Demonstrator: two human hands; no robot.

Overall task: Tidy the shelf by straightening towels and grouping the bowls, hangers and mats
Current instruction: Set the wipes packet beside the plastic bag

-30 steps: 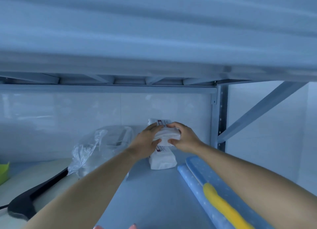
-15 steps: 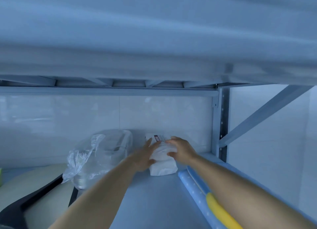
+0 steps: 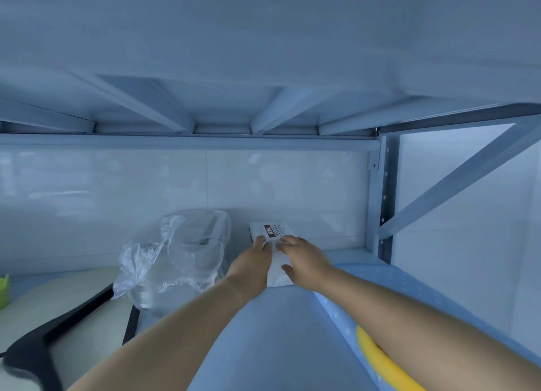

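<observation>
Left hand (image 3: 251,262) lies with straight fingers against the left side of a white wrapped pack (image 3: 273,232); right hand (image 3: 305,259) rests on the pack's top with fingers spread and thumb along its near side; neither hand plainly curls round it, both press on it. By its look the pack holds folded towels or cloths; it sits on the shelf (image 3: 272,326) at the back edge, close to the back right corner, long side running front to back, printed label upward. Just left of it stands a crumpled clear plastic bag (image 3: 164,259) with a clear container inside; along the shelf's right edge lies a blue dotted mat (image 3: 409,285) with a yellow piece (image 3: 377,358) on it; toward the front left corner is a black hanger (image 3: 38,346), and a green bowl (image 3: 3,288) shows at the left edge. The step in hand looks like squaring the pack against the back wall; next, the hands would need to let go and reach left for the hanger or bowl.
</observation>
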